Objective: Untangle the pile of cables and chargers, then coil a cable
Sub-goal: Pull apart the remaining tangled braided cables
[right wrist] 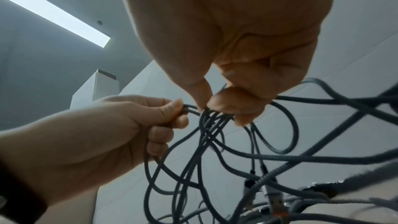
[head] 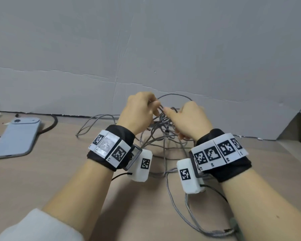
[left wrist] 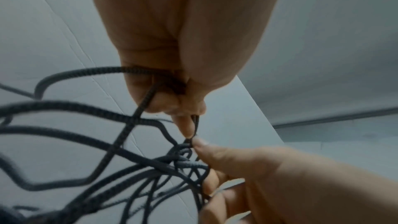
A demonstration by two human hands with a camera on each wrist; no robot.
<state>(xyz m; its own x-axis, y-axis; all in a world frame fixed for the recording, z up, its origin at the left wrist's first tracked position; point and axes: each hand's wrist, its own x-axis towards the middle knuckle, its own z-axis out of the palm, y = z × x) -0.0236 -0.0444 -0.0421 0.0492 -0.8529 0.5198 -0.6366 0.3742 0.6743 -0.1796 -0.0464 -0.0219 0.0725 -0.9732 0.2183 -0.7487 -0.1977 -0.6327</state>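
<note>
A tangle of grey braided cables (head: 161, 129) is lifted off the wooden table (head: 59, 171) near the wall, its loose ends trailing down. My left hand (head: 139, 110) pinches strands at the top of the knot (left wrist: 183, 152), with one cable running through its curled fingers (left wrist: 159, 101). My right hand (head: 189, 117) pinches the same knot from the other side (right wrist: 211, 110). Both hands meet almost fingertip to fingertip. Plug ends (right wrist: 271, 198) hang low in the bundle. One long cable (head: 186, 206) runs along the table toward me.
A light blue phone (head: 17, 136) lies face down at the left, with a thick dark cord (head: 50, 124) curving behind it. A grey creased backdrop (head: 146, 49) stands right behind the cables. A grey ledge (head: 299, 129) sits at the far right.
</note>
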